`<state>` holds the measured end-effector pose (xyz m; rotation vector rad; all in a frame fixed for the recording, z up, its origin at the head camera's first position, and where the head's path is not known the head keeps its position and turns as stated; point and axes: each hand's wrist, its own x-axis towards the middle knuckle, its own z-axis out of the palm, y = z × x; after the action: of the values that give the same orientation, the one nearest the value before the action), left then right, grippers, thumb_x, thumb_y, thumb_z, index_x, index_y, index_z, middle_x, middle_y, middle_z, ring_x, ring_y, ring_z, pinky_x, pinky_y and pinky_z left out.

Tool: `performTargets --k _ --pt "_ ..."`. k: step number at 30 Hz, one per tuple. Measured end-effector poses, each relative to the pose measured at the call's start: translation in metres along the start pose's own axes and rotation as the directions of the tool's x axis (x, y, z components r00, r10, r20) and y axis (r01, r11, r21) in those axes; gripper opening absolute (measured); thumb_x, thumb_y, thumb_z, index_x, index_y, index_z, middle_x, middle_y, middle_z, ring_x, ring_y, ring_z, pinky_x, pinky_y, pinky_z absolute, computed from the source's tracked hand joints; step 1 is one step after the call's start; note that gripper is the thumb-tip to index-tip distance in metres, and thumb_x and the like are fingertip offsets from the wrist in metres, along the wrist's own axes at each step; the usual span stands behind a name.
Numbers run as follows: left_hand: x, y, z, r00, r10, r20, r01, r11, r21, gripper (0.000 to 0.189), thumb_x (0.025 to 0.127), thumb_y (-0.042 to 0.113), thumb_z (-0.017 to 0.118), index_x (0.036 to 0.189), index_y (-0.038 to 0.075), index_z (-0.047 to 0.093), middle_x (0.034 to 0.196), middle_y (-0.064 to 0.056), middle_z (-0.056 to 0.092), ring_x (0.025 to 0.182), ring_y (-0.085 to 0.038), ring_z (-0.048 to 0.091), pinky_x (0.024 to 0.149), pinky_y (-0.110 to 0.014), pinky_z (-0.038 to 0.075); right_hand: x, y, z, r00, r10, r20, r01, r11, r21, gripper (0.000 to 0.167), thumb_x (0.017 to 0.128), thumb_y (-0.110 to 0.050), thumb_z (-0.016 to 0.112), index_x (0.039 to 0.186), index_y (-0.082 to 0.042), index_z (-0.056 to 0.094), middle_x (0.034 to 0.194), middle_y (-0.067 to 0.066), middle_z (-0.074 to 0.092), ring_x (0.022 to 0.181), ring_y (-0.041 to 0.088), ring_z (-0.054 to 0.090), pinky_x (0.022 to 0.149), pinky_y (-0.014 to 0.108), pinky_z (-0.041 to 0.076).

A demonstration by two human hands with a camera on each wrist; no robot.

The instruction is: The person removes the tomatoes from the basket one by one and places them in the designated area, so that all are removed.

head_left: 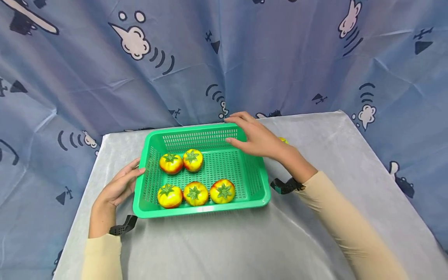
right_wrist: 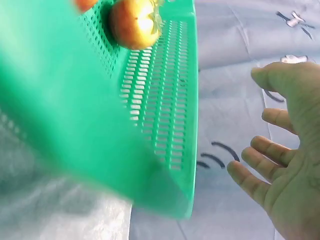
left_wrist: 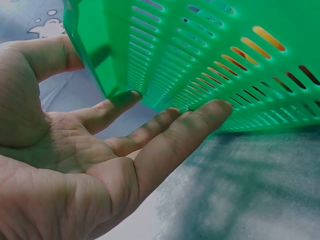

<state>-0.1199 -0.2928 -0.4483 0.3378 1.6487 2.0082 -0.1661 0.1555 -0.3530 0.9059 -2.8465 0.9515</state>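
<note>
A green plastic basket [head_left: 206, 210] with slotted walls holds several yellow-and-red tomatoes [head_left: 223, 191], each topped by a green star-shaped calyx. At the basket's left side, my left hand [head_left: 122, 182] holds the wall, its thumb over the rim and its fingers against the outside. The left wrist view shows those fingers [left_wrist: 190, 127] fairly straight along the slots. Above the back right corner, my right hand [head_left: 257, 136] has its fingers spread and holds nothing. Part of a yellow thing [head_left: 283, 140] peeks out behind the right wrist; the rest is hidden.
The basket stands on a table under a grey cloth [head_left: 217, 249]. A blue printed curtain [head_left: 266, 70] hangs behind the table and along its sides. Black wrist cameras [head_left: 287, 186] are strapped to both wrists.
</note>
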Motion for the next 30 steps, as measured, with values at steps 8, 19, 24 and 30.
performTargets --k 8,19,24,30 --pt "-0.002 0.003 -0.004 1.0 -0.001 -0.017 0.001 1.0 -0.003 0.055 0.115 0.012 0.039 0.165 0.004 0.017 0.137 0.003 0.066 0.114 -0.01 0.074 0.093 -0.028 0.064 0.036 -0.021 0.014 0.984 -0.064 0.164 0.072 0.996 -0.042 0.059 0.103 -0.034 0.069 0.155 -0.012 0.052 0.156 0.017 0.049 0.142 0.036 0.053 0.114 0.053 0.05" --pt "0.003 0.007 -0.002 0.998 -0.023 -0.055 0.025 0.999 0.045 0.065 0.115 0.016 0.042 0.168 0.0 0.008 0.142 0.005 0.059 0.119 -0.008 0.071 0.097 -0.028 0.063 0.064 -0.031 0.03 0.932 -0.069 0.357 0.104 0.991 -0.081 0.053 0.105 -0.037 0.066 0.15 -0.008 0.058 0.153 0.013 0.057 0.138 0.033 0.058 0.116 0.048 0.05" --pt "0.005 0.009 -0.001 0.997 -0.03 -0.064 0.033 0.998 0.059 0.068 0.115 0.017 0.044 0.169 0.0 0.005 0.145 0.006 0.056 0.123 -0.007 0.069 0.099 -0.027 0.062 0.069 -0.031 0.037 0.9 -0.023 0.436 0.073 0.992 -0.1 0.06 0.106 -0.037 0.065 0.155 -0.007 0.053 0.159 0.014 0.053 0.147 0.032 0.052 0.123 0.049 0.045" --pt "0.003 0.003 -0.002 0.998 -0.033 -0.055 0.036 0.998 0.045 0.068 0.115 0.015 0.043 0.168 -0.002 0.005 0.144 0.006 0.057 0.122 -0.007 0.07 0.099 -0.028 0.062 0.072 -0.029 0.05 0.877 0.033 0.479 0.032 0.992 -0.126 0.069 0.104 -0.041 0.067 0.161 -0.009 0.044 0.164 0.016 0.046 0.147 0.034 0.052 0.123 0.051 0.045"
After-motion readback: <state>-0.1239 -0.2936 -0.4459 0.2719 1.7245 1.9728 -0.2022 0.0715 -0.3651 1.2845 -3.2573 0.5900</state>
